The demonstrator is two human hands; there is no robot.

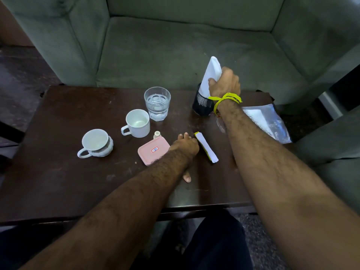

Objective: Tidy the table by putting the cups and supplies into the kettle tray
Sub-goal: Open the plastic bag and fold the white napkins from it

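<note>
Right now the left hand [185, 146] rests flat and empty on the bench [58, 182], the sachet bundle [206, 150] just right of it, long axis running away-left to near-right; right hand [224, 82] clasps napkins [211, 73]

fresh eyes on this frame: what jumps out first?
The right hand, a yellow thread tied at its wrist, grips white folded paper standing in a black mesh holder at the table's far right. The left hand rests mid-table between a pink tray and a white-and-yellow packet. Left of them stand two white cups and a glass of water.
</note>
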